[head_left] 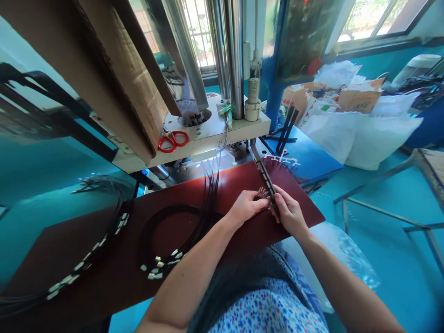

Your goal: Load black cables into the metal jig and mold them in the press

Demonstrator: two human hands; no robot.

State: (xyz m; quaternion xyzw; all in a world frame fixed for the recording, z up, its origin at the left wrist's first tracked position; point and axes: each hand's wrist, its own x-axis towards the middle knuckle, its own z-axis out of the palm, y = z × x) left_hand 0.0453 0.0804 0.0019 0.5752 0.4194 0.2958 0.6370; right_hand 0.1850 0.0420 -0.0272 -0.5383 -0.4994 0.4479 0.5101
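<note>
My left hand (245,206) and my right hand (289,212) meet at the near end of a long dark metal rail (264,175) that lies on a dark red board (243,185). The left fingers pinch a small cluster of metal pieces (262,193) beside the rail. My right hand curls round the rail's near end. Black cables (210,189) run from the machine down to a coil (166,240) on the board, left of my left arm, with small white connectors (163,263) at their ends.
A cream machine base (208,134) with steel columns (232,51) stands behind the board, red scissors (172,140) on it. Cardboard sheets (114,69) lean at the left. More connector-tipped cables (86,259) lie far left. White bags (364,134) and a metal frame (381,212) sit right.
</note>
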